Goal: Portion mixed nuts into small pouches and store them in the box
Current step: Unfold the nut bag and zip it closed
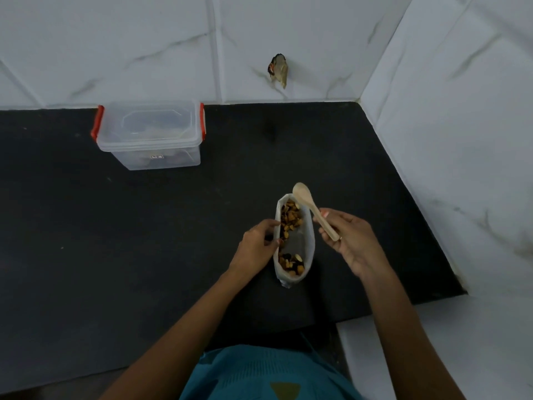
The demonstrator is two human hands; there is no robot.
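Note:
An open clear bag of mixed nuts (294, 241) stands on the black counter (144, 241), its mouth facing up with nuts showing at both ends. My left hand (256, 246) pinches the bag's left rim. My right hand (349, 238) holds a small wooden spoon (313, 210) by its handle; the empty bowl of the spoon hovers just over the bag's far right edge. A clear plastic box (150, 134) with red clips and its lid on sits at the back left of the counter, with dark contents dimly visible inside.
White marble-look tiled walls close the counter at the back and on the right (461, 140). A small crumpled scrap (279, 69) hangs on the back wall. The counter's front edge lies near my teal garment (259, 373).

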